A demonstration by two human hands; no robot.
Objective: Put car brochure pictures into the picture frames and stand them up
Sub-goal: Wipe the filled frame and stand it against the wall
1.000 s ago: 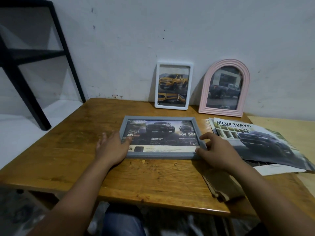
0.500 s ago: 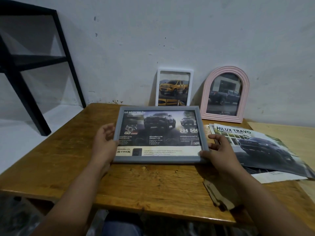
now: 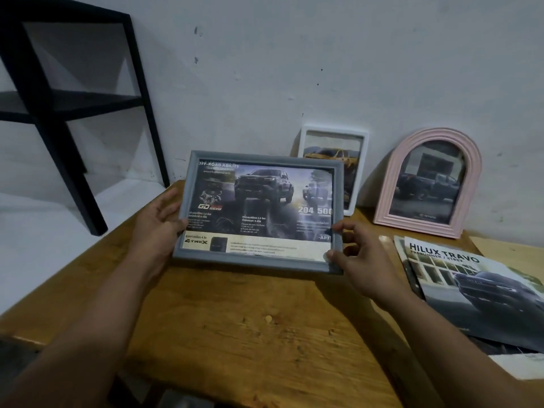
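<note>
The grey frame (image 3: 260,214) with its dark truck picture is held tilted up above the wooden table (image 3: 250,334); the left hand (image 3: 157,223) grips the frame's left edge, thumb on the front; the right hand (image 3: 357,256) pinches the frame's lower right corner, fingers curled round it; behind the frame, against the wall, stand a white frame (image 3: 354,172) and, right of that, a pink arched frame (image 3: 428,184); a brochure (image 3: 477,293) lies right of the grey frame, on the table.
</note>
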